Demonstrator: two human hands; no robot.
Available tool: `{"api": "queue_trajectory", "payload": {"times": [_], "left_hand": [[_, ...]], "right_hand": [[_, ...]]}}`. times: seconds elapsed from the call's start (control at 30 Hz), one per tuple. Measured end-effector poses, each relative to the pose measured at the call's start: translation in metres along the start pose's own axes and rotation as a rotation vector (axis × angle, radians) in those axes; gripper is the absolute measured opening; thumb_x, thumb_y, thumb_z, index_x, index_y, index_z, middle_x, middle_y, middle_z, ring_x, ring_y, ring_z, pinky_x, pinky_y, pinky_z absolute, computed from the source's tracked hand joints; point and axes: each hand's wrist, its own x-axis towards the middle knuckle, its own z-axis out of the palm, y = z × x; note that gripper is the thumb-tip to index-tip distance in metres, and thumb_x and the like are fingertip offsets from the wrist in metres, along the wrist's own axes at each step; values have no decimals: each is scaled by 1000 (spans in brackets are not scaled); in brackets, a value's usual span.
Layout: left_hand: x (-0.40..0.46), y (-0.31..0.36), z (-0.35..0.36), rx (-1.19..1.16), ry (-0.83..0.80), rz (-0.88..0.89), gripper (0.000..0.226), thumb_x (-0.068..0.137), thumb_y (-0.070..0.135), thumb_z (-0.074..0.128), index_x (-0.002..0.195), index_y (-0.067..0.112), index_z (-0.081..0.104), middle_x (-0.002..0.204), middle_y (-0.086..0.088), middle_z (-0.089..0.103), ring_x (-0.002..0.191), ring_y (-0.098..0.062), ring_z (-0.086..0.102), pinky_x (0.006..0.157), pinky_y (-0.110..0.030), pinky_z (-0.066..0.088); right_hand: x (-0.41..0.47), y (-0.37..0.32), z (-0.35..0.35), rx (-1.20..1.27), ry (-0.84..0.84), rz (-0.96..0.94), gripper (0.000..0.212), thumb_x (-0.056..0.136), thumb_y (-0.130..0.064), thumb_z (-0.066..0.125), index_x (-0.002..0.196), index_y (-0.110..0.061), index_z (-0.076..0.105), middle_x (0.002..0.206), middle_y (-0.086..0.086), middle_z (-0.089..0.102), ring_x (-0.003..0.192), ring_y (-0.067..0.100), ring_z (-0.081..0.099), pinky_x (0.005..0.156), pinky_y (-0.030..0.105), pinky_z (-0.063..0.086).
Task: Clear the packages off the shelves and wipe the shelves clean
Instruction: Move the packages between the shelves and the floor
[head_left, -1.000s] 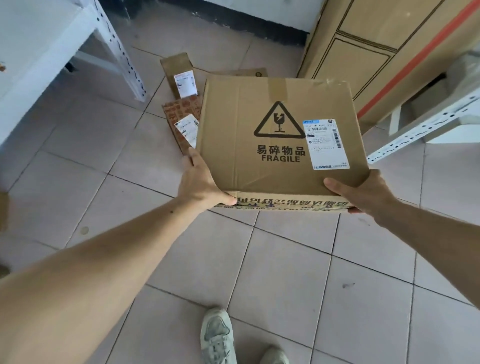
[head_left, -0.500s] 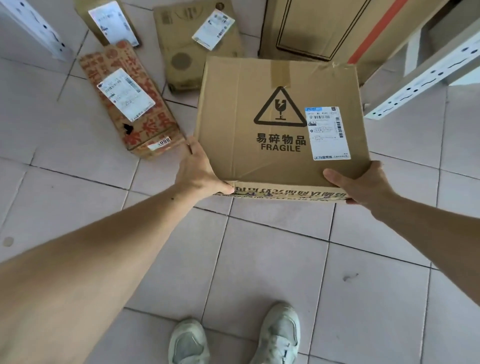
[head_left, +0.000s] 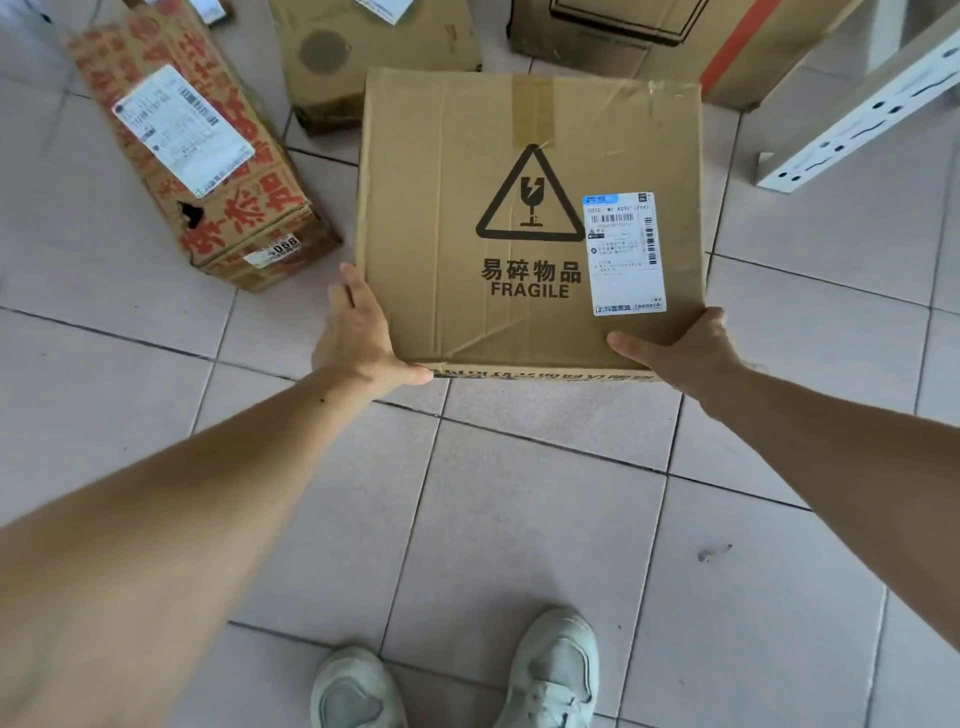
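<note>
A large brown cardboard box marked FRAGILE (head_left: 452, 218), with a black warning triangle and a white shipping label, is low over the tiled floor in the middle of the view. My left hand (head_left: 358, 332) grips its near left corner and my right hand (head_left: 685, 348) grips its near right corner. Whether the box rests on the tiles or hangs just above them I cannot tell. To its left lies a box with red print (head_left: 208, 150) and a white label. Behind it stands a plain brown box (head_left: 374, 52).
A big flat carton with an orange stripe (head_left: 675, 41) leans at the top right. A white perforated shelf leg (head_left: 862, 114) slants in at the right. My two pale shoes (head_left: 556, 670) stand on the tiles at the bottom.
The FRAGILE box has gone down towards the floor with both hands on it. The view has tilted lower and the boxes on the floor look closer.
</note>
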Motion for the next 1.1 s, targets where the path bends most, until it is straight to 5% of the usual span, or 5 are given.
{"api": "queue_trajectory", "payload": {"times": [0.2,0.33,0.43,0.6,1.1], "left_hand": [[-4,4,-18,151,-123,-47,134,70,40,86,152,3,-14,155,-15,20,137,-34,38,103,-48,40],[-19,11,-45,236,-183,-18,99,72,47,83,144,4,31,139,-14,40,125,-33,48,97,-44,45],[-36,14,-70,282,-245,64,68,78,50,76,127,10,51,129,-9,45,117,-28,51,94,-42,48],[-65,11,-125,191,-264,91,56,83,51,70,122,13,55,119,-2,61,109,-24,58,93,-41,50],[-194,-81,-279,12,-173,-9,39,85,44,68,113,19,57,115,2,65,105,-20,60,93,-39,50]], "right_hand": [[-7,-17,-13,-165,-71,53,109,72,-51,83,147,0,23,136,15,48,125,33,49,105,43,45],[-34,-39,-39,-387,-162,80,83,80,-42,79,142,-3,38,115,12,51,99,28,50,70,33,43],[-60,-61,-57,-611,-209,-55,62,85,-42,72,131,-5,51,116,11,57,98,25,53,73,31,44],[-111,-115,-72,-741,-200,-239,46,88,-41,69,122,-13,57,129,6,58,115,26,54,92,35,47],[-304,-281,-36,-1162,-218,-805,32,95,-31,56,125,-17,56,126,4,59,117,28,56,84,39,47]]}}
